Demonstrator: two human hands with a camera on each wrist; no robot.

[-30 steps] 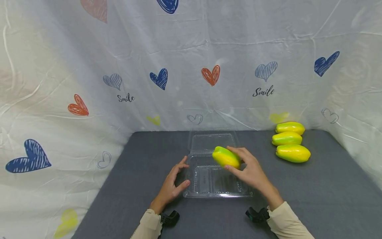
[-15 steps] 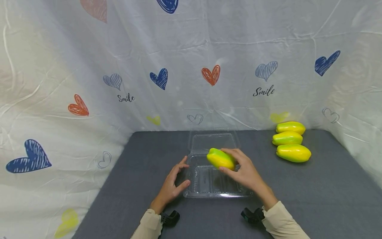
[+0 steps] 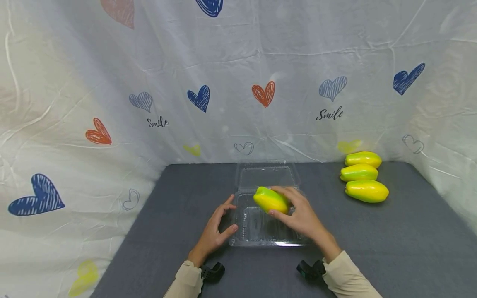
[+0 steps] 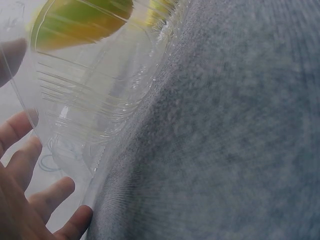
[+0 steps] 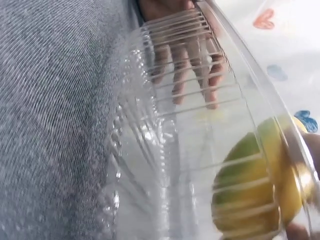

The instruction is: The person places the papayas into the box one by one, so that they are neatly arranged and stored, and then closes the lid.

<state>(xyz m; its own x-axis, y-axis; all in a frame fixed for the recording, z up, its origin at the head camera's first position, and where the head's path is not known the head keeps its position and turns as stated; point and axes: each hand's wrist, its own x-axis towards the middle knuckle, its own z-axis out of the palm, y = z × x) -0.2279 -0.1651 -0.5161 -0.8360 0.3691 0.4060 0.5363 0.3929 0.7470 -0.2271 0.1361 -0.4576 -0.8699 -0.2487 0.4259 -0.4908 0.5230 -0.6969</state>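
Observation:
My right hand (image 3: 299, 213) grips a yellow-green papaya (image 3: 270, 200) between thumb and fingers, tilted over a clear plastic clamshell container (image 3: 261, 243). The container's lid (image 3: 266, 176) is folded back, away from me. With fingers spread, my left hand (image 3: 214, 231) rests at the container's left rim. Through the clear wall, the left wrist view shows the papaya (image 4: 82, 25) above the container floor. In the right wrist view, the papaya (image 5: 255, 180) appears behind the ribbed wall (image 5: 185, 140), and the left hand's fingers (image 5: 179, 75) show at the far end.
Three more papayas lie in a column at the table's back right, the nearest papaya (image 3: 367, 191) being the largest in view. A dark grey cloth (image 3: 179, 198) covers the table. Behind it hangs a white curtain (image 3: 231, 49) printed with hearts. Black wrist cameras (image 3: 213, 273) sit below both hands.
My right hand has carried the papaya left and slightly toward me, over the container's middle. The left hand, the container and the other papayas have stayed in place.

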